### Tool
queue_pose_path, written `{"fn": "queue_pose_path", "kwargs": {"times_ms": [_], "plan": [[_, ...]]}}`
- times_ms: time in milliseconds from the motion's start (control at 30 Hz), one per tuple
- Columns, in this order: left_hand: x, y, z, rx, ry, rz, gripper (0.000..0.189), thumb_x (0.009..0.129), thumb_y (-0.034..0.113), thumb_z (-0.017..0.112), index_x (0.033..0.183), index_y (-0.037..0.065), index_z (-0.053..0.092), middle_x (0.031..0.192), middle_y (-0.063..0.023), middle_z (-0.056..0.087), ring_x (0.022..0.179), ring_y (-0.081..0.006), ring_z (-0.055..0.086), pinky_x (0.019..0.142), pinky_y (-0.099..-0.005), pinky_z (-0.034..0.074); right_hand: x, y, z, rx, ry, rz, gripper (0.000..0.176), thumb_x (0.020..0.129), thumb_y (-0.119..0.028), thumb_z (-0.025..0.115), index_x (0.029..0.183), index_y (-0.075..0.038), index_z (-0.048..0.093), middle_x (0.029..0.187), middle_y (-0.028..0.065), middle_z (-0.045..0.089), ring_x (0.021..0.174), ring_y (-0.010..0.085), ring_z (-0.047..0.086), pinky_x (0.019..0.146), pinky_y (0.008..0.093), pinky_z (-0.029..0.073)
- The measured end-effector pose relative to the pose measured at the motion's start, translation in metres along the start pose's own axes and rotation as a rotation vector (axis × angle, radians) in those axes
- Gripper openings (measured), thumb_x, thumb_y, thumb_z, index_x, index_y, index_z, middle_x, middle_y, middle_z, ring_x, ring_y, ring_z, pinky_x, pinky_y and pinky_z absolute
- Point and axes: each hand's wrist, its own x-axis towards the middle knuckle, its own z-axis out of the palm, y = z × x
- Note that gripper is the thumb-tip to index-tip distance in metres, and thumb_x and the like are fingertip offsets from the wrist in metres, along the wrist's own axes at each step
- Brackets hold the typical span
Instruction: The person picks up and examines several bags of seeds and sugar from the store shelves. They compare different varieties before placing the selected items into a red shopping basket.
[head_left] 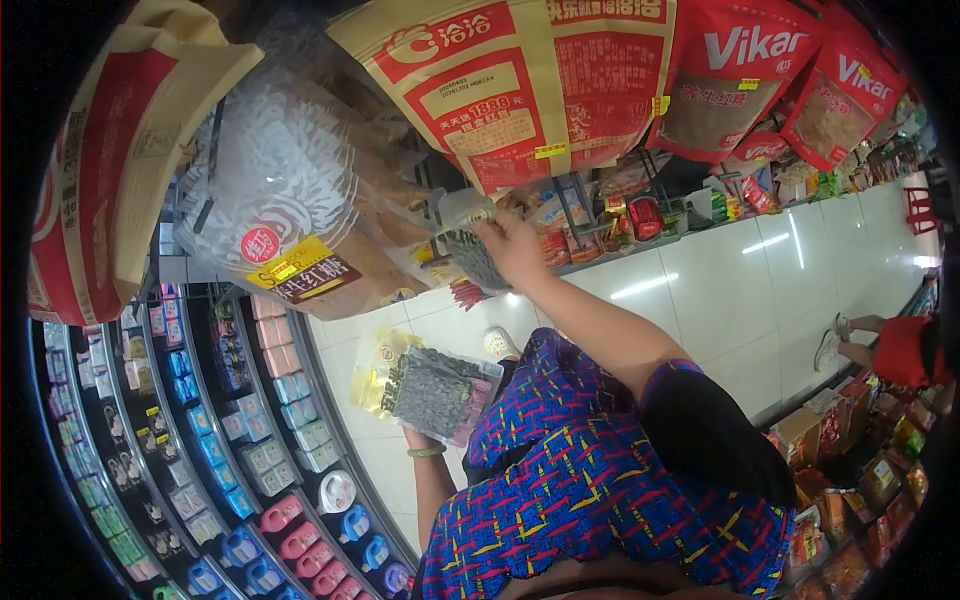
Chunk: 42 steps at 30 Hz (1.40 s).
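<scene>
My left hand, with a green bangle at the wrist, holds a clear-and-gold packet of dark pieces from below; most of its fingers are hidden behind the packet. My right hand reaches up to the hanging goods, its fingers closed on the top edge of a second packet of dark pieces. Just left of that hand hang clear bags of brown sugar. Above it is a large red-and-tan paper bag.
Red Vikar bags hang at the upper right. Shelves of boxes and bottles line the left side. Tiled floor runs through the middle. A person in red is at the far right, near packaged goods.
</scene>
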Motion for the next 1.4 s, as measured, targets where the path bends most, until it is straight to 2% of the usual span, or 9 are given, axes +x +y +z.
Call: {"fn": "queue_pose_path", "kwargs": {"times_ms": [200,333,533,600,667,900,967,1167,1400], "plan": [[0.003,0.009,0.013,0.064,0.002,0.007,0.044,0.092,0.033,0.041,0.122,0.001,0.045,0.114,-0.0119,0.055,0.101,-0.0248,0.056,0.085,-0.0369,0.048,0.091,0.073,0.060,-0.586,0.249,-0.304,0.026,0.083,-0.023,0.058,0.103,-0.006,0.060,0.096,0.0157,0.063,0.093,0.0355,0.059,0.076,0.0420,0.046],[0.003,0.014,0.025,0.084,-0.008,0.019,0.041,0.091,0.029,0.043,0.120,0.000,0.047,0.114,-0.0119,0.056,0.101,-0.0242,0.056,0.085,-0.0364,0.048,0.113,0.108,0.074,-0.588,0.330,-0.398,0.028,0.083,-0.021,0.058,0.106,-0.006,0.058,0.103,0.0165,0.061,0.094,0.0345,0.058,0.077,0.0433,0.046],[0.009,0.019,0.029,0.282,-0.062,0.077,0.040,0.092,0.026,0.042,0.121,-0.001,0.047,0.113,-0.0117,0.056,0.098,-0.0230,0.057,0.083,-0.0347,0.049,-0.018,0.028,0.027,0.024,0.001,0.011,0.023,0.086,-0.022,0.055,0.100,-0.004,0.059,0.086,0.0136,0.063,0.082,0.0221,0.061,0.073,0.0347,0.047],[0.016,0.021,0.024,0.318,-0.057,0.052,0.039,0.092,0.025,0.042,0.120,-0.001,0.047,0.113,-0.0116,0.056,0.098,-0.0226,0.057,0.083,-0.0344,0.049,-0.061,0.030,0.034,0.464,-0.510,0.336,0.024,0.085,-0.022,0.057,0.099,-0.002,0.057,0.079,0.0105,0.062,0.076,0.0166,0.059,0.069,0.0317,0.047],[0.019,0.026,0.032,0.359,-0.055,0.031,0.037,0.092,0.023,0.042,0.120,-0.001,0.047,0.113,-0.0116,0.056,0.098,-0.0222,0.057,0.082,-0.0340,0.049,-0.090,0.004,0.031,0.136,-0.585,0.067,0.029,0.082,-0.024,0.062,0.099,-0.001,0.056,0.077,0.0083,0.061,0.073,0.0170,0.059,0.067,0.0305,0.047],[0.043,0.009,0.024,0.351,-0.046,0.135,0.042,0.088,0.026,0.051,0.121,-0.001,0.045,0.114,-0.0114,0.055,0.100,-0.0216,0.056,0.086,-0.0335,0.047,-0.093,-0.026,0.017,0.169,-0.635,0.274,0.045,0.076,-0.031,0.070,0.105,-0.001,0.055,0.081,0.0065,0.062,0.076,0.0129,0.057,0.070,0.0281,0.045],[0.033,0.010,0.035,0.386,-0.006,0.157,0.042,0.088,0.026,0.052,0.120,-0.001,0.046,0.112,-0.0115,0.055,0.100,-0.0216,0.055,0.086,-0.0331,0.047,-0.098,-0.022,0.017,0.030,-0.900,0.224,0.043,0.078,-0.026,0.069,0.109,-0.001,0.053,0.086,0.0061,0.061,0.082,0.0104,0.055,0.074,0.0260,0.044],[0.015,0.019,0.027,0.535,0.110,0.122,0.044,0.087,0.030,0.054,0.115,-0.004,0.051,0.110,-0.0123,0.057,0.100,-0.0211,0.054,0.085,-0.0330,0.044,-0.098,0.001,0.015,0.534,-0.603,0.194,0.028,0.086,-0.019,0.060,0.109,-0.003,0.055,0.095,0.0020,0.060,0.087,0.0086,0.053,0.078,0.0254,0.044],[-0.006,0.016,0.031,0.353,0.079,0.163,0.057,0.089,0.040,0.048,0.126,-0.003,0.043,0.124,-0.0105,0.049,0.114,-0.0215,0.045,0.097,-0.0357,0.031,-0.052,-0.003,-0.023,0.457,-0.393,0.220,0.028,0.088,-0.017,0.058,0.111,-0.002,0.054,0.096,0.0025,0.060,0.086,0.0089,0.054,0.078,0.0247,0.044]]}}
